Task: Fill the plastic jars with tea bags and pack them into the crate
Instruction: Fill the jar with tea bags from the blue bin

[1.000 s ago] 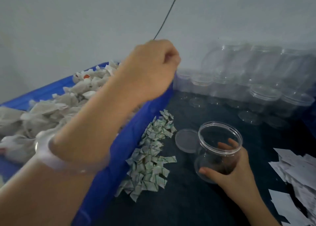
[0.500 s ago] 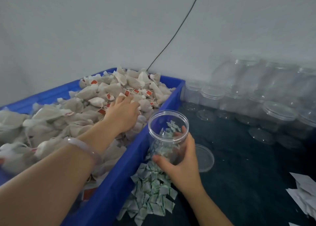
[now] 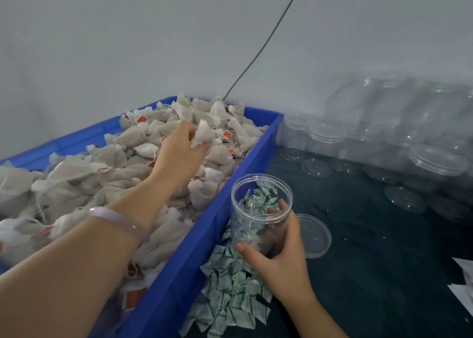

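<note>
The left hand has just lifted one tea bag off the pile in the bin, fingers pinching it; the right hand grips the empty jar, so filling can begin

Pale grey wall, plain, behind the work surface. Thin black cable ran diagonally down the wall from upper right to lower left. Dark table surface filled the right half of the scene. A loose heap of small white-and-green printed sachets lay on it at lower centre. White paper slips lay at the right edge, cut off by the frame.
</note>
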Motion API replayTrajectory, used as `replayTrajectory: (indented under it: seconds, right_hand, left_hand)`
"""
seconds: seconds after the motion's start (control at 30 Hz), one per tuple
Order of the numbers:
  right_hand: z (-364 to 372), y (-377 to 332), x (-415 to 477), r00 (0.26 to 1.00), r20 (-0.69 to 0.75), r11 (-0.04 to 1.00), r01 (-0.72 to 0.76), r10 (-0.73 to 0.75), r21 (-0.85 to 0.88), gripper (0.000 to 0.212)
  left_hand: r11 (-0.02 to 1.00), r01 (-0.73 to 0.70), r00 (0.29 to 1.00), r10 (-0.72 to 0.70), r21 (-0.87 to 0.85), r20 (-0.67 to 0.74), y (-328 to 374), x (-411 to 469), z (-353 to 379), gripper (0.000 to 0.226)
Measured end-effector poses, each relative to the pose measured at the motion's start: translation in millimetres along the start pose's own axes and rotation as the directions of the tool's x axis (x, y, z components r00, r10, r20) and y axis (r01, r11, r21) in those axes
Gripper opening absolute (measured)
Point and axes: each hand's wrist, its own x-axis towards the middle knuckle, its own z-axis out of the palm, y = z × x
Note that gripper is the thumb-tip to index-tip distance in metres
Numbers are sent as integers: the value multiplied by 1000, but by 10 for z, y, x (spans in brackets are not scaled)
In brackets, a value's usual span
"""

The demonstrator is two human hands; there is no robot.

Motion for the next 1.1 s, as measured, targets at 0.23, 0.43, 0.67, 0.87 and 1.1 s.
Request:
replayTrajectory:
  seconds: [0.23, 0.43, 0.67, 0.87, 1.1]
  right_hand:
    - [-2, -21, 18, 1000, -14, 1000, -7, 7, 12, 80]
    - [-3, -13, 25, 1000, -17, 1000, 4, -3, 22, 78]
    - [-2, 25, 30, 999, -27, 1000, -18, 18, 6, 80]
    - [-6, 35, 27, 1000, -23, 1000, -19, 19, 7, 82]
    - [-15, 39, 20, 999, -23, 999, -38, 39, 5, 83]
  left_hand:
    - [753, -103, 929, 306, -649, 208, 552, -301, -98, 41]
    - [945, -208, 783, 316, -253, 535, 523, -359, -17, 32]
    - [898, -158, 887, -54, 411, 458, -30, -98, 80, 41]
    - [809, -171, 914, -83, 563, 396, -146, -63, 149, 11]
    - [988, -6, 999, 14, -154, 52, 238, -56, -74, 20]
